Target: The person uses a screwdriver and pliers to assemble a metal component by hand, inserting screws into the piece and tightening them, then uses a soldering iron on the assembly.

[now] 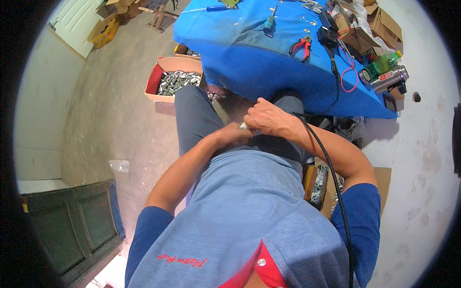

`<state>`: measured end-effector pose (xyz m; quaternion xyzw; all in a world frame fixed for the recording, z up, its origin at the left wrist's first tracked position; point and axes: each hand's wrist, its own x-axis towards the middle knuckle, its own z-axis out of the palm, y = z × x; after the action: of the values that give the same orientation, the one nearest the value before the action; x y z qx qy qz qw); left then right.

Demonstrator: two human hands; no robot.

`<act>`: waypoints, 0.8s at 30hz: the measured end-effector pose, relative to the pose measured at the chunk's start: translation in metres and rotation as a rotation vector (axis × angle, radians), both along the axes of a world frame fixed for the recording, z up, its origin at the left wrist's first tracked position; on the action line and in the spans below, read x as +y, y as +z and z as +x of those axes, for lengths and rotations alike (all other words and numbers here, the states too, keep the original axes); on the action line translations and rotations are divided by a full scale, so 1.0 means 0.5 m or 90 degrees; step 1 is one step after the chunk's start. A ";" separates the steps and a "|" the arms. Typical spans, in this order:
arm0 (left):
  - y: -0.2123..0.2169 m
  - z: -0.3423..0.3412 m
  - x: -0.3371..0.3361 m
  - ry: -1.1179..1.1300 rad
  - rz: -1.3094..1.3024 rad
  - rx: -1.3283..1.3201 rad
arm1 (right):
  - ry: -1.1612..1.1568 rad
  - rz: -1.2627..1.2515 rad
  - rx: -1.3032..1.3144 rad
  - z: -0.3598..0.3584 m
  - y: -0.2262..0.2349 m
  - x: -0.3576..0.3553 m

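I saw both hands meet in my lap, below the blue counter edge. The right hand curled over a small pale part, pinching it; the left hand closed against it from below. Red pliers lay on the counter, well apart.

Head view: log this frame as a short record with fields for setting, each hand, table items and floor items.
setting: person seated at a table with a blue cloth cover
left hand: left hand over the lap, fingers closed on a small white piece, too small to identify
right hand: right hand meets the left at that piece
table items: red-handled pliers, teal-handled screwdriver, green plastic bottle
floor items: open cardboard box of small silvery metal parts
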<state>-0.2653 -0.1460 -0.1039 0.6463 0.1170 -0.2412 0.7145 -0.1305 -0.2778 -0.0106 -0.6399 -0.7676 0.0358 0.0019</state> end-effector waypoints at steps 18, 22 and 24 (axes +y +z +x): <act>-0.009 0.011 0.008 0.335 0.144 0.079 | -0.231 0.095 0.121 -0.025 -0.098 0.035; -0.052 0.015 0.015 0.408 0.127 0.082 | -0.367 0.118 0.197 -0.061 -0.127 0.045; -0.064 0.016 0.011 0.447 0.112 0.057 | -0.464 0.114 0.242 -0.079 -0.138 0.050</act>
<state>-0.2573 -0.1403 -0.1359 0.6143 0.3835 0.0017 0.6897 -0.1698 -0.2528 -0.0796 -0.8490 -0.4768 0.0832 0.2120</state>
